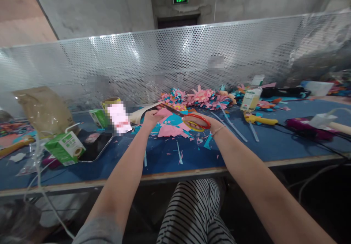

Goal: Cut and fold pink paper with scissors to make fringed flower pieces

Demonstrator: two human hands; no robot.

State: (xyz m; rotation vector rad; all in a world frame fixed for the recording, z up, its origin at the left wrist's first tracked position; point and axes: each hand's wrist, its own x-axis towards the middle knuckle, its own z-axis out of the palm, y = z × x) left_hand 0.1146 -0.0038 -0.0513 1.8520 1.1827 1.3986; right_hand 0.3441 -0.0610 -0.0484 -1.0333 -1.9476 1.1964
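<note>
My left hand pinches a piece of pink paper over the blue table. In my right hand is a pair of scissors with red and yellow handles. The dark blades point left and up, close to the pink paper; whether they touch it I cannot tell. Below the hands lie cut pink paper pieces and small blue scraps. Just behind them sits a heap of pink, blue and yellow fringed paper flowers.
To the left stand a green drink carton, a dark tablet, a lit phone and a brown paper bag. On the right are a bottle, a yellow glue gun and cables. A perforated metal screen runs behind.
</note>
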